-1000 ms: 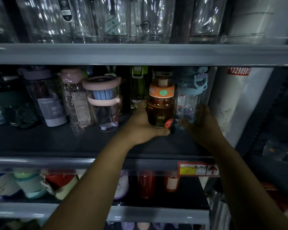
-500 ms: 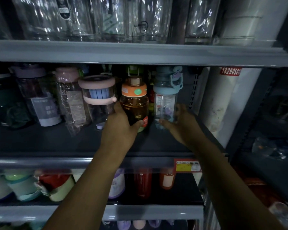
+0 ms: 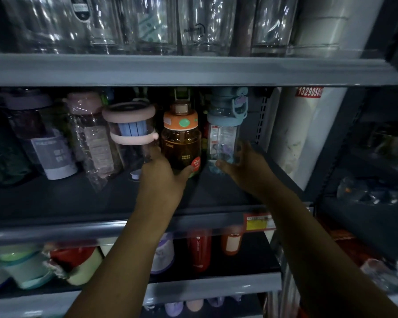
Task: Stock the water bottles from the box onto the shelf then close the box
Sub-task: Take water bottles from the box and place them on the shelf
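An amber water bottle [image 3: 182,143] with an orange lid stands upright on the middle shelf [image 3: 55,203]. My left hand [image 3: 163,173] grips its lower part, thumb at its red sticker. Just right of it stands a clear bottle [image 3: 223,136] with a blue lid and handle. My right hand [image 3: 246,166] curls around that bottle's base, thumb in front and fingers on its right side. The box is not in view.
Left of the amber bottle stand a clear bottle with pink bands [image 3: 131,131] and several wrapped bottles [image 3: 90,136]. Glass jars [image 3: 193,24] fill the shelf above. A white pillar [image 3: 308,125] bounds the right side. More bottles [image 3: 199,251] stand on the shelf below.
Both hands have moved left in view, along with the amber and blue-lidded bottles and the whole shelf. The amber bottle now stands close beside the pink-banded one.
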Tool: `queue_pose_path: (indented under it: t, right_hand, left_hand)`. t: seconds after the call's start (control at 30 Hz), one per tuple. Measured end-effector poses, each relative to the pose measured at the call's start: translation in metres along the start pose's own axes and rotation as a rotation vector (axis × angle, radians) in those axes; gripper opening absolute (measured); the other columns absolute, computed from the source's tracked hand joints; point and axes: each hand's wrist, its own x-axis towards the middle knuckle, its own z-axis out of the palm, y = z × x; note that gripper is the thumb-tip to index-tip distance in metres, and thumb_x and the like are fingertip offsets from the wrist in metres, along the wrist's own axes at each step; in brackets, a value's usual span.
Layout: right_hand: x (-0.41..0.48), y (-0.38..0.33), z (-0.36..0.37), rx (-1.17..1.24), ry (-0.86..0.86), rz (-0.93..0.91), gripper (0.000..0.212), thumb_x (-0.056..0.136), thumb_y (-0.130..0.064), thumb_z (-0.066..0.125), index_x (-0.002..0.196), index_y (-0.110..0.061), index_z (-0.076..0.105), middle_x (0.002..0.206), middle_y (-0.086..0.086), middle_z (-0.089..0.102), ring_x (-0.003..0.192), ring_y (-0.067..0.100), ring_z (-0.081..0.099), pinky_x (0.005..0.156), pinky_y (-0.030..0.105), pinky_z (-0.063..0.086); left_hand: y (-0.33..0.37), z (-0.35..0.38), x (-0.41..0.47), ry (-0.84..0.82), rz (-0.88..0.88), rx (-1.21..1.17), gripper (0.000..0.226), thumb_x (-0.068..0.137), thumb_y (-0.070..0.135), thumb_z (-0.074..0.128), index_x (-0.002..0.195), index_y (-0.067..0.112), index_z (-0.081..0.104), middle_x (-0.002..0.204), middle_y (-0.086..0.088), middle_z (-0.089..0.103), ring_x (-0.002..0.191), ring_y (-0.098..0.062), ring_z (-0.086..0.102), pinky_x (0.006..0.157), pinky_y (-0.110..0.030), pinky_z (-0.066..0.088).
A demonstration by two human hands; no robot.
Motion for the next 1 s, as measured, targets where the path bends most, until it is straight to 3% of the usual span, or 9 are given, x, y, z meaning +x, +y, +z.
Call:
queue_pose_path:
  t: [0.07, 0.17, 0.23, 0.37, 0.43, 0.6, 0.73, 0.87, 1.0]
  right_hand:
    - [-0.004, 0.0, -0.002, -0.032, -0.021, 0.026, 0.059, 0.09, -0.044, 0.07, 0.138, -0.017, 0.049, 0.122, -0.001, 0.066, 0.106, 0.015, 0.066, 0.081, 0.025, 0.054]
    - [-0.019, 0.001, -0.01, -0.054, 0.027, 0.044, 0.063, 0.091, -0.043, 0.07, 0.141, -0.013, 0.046, 0.118, 0.002, 0.068, 0.101, 0.019, 0.067, 0.084, 0.033, 0.057]
    - [-0.038, 0.001, -0.019, -0.1, 0.081, 0.034, 0.054, 0.093, -0.038, 0.07, 0.136, -0.012, 0.049, 0.104, -0.005, 0.065, 0.085, 0.009, 0.061, 0.072, 0.015, 0.049]
    - [-0.096, -0.007, -0.041, -0.198, 0.253, -0.186, 0.028, 0.092, -0.014, 0.075, 0.116, -0.012, 0.06, 0.103, 0.013, 0.071, 0.082, 0.018, 0.062, 0.071, 0.008, 0.041]
    - [-0.129, -0.001, -0.055, -0.228, 0.324, -0.229, 0.034, 0.087, -0.011, 0.079, 0.114, -0.016, 0.06, 0.109, 0.017, 0.071, 0.089, 0.019, 0.063, 0.076, 0.007, 0.037]
    - [-0.236, 0.036, -0.107, -0.249, 0.283, 0.1, 0.055, 0.093, -0.037, 0.069, 0.141, -0.022, 0.05, 0.135, 0.004, 0.061, 0.113, 0.022, 0.063, 0.091, 0.029, 0.048]
    - [-0.383, 0.071, -0.151, -0.375, 0.356, 0.145, 0.048, 0.083, -0.019, 0.081, 0.125, -0.011, 0.06, 0.116, 0.014, 0.069, 0.098, 0.034, 0.07, 0.079, 0.038, 0.057]
    - [-0.564, 0.12, -0.181, -0.337, 0.303, 0.537, 0.061, 0.093, -0.042, 0.069, 0.146, -0.025, 0.044, 0.143, -0.001, 0.053, 0.119, 0.018, 0.059, 0.093, 0.029, 0.048]
    - [-0.731, 0.161, -0.197, -0.308, 0.35, 0.886, 0.069, 0.094, -0.047, 0.066, 0.152, -0.024, 0.037, 0.153, -0.003, 0.044, 0.131, 0.019, 0.052, 0.102, 0.03, 0.044]
  left_hand:
    - [-0.002, -0.005, -0.005, -0.026, 0.027, 0.025, 0.076, 0.081, 0.031, 0.086, 0.139, 0.004, 0.045, 0.133, -0.013, 0.066, 0.12, -0.028, 0.064, 0.089, -0.025, 0.044]
    - [-0.003, -0.016, -0.015, -0.034, 0.099, 0.095, 0.057, 0.087, 0.031, 0.079, 0.131, 0.006, 0.054, 0.122, -0.011, 0.069, 0.107, -0.024, 0.068, 0.081, -0.021, 0.044]
    - [0.004, -0.022, -0.027, 0.011, 0.172, 0.122, 0.048, 0.089, 0.032, 0.073, 0.127, 0.005, 0.059, 0.12, -0.013, 0.067, 0.104, -0.024, 0.066, 0.082, -0.02, 0.043]
    - [0.038, -0.022, -0.067, 0.009, 0.344, 0.008, 0.041, 0.093, 0.031, 0.07, 0.127, 0.011, 0.06, 0.124, -0.01, 0.062, 0.109, -0.026, 0.062, 0.091, -0.034, 0.052]
    - [0.056, -0.016, -0.093, -0.064, 0.406, -0.014, 0.044, 0.093, 0.034, 0.069, 0.131, 0.015, 0.059, 0.128, -0.007, 0.061, 0.116, -0.027, 0.06, 0.094, -0.041, 0.053]
    - [0.101, 0.016, -0.179, -0.255, 0.534, -0.042, 0.054, 0.092, 0.048, 0.063, 0.137, 0.018, 0.058, 0.129, -0.004, 0.062, 0.115, -0.02, 0.056, 0.097, -0.035, 0.048]
    - [0.138, 0.059, -0.283, -0.473, 0.606, -0.051, 0.058, 0.09, 0.049, 0.071, 0.137, 0.018, 0.059, 0.133, -0.003, 0.061, 0.12, -0.024, 0.056, 0.103, -0.033, 0.043]
    - [0.172, 0.102, -0.414, -0.695, 0.659, -0.097, 0.058, 0.085, 0.055, 0.063, 0.133, 0.023, 0.06, 0.132, 0.0, 0.06, 0.119, -0.025, 0.059, 0.102, -0.035, 0.047]
    - [0.209, 0.148, -0.549, -0.931, 0.674, -0.134, 0.059, 0.08, 0.051, 0.07, 0.13, 0.02, 0.062, 0.128, 0.0, 0.062, 0.112, -0.025, 0.062, 0.098, -0.035, 0.051]
